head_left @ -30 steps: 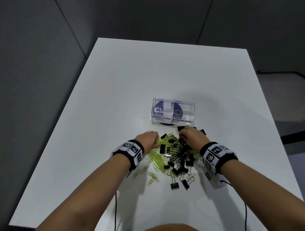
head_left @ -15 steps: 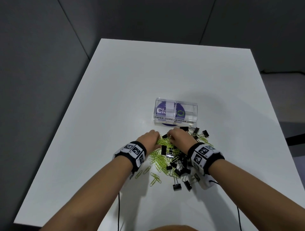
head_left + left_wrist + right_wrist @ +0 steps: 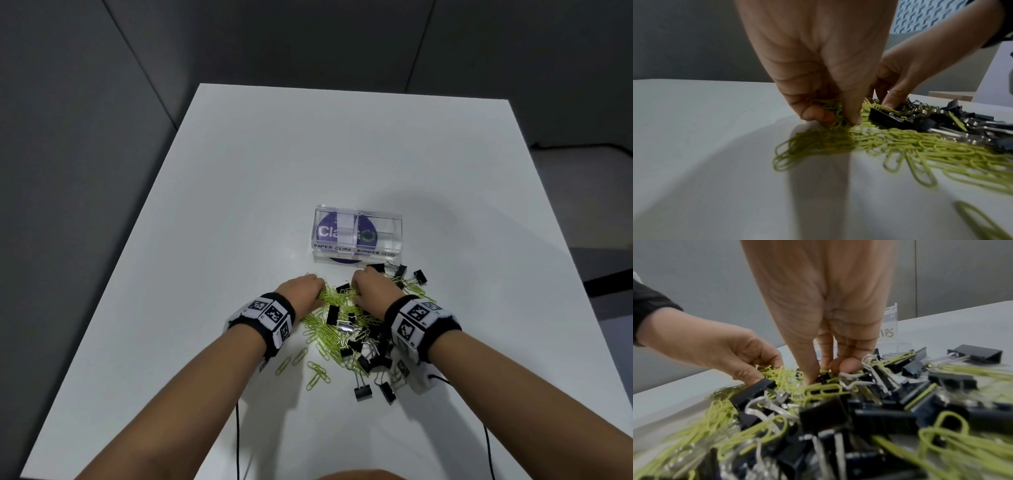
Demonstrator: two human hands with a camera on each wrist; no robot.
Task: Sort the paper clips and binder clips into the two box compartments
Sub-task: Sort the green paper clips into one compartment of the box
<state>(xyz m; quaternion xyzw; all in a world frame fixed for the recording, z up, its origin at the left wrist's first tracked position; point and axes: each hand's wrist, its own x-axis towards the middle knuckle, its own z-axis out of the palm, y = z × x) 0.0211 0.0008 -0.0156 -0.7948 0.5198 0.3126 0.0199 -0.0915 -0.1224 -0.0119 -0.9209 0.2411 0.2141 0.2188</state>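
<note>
Right hand shifted left into pile, nearer left hand.

Green paper clips and black binder clips lie heaped before the clear box.

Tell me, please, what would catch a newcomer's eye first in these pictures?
Most striking is the tangled heap of yellow-green paper clips and black binder clips on the white table, just in front of the person. Both hands dig into its far edge: the left hand pinches a bunch of paper clips, and the right hand has its fingertips in the mix. Just beyond stands a clear box labelled PAPER CLIPS and BINDER CLIPS.
</note>
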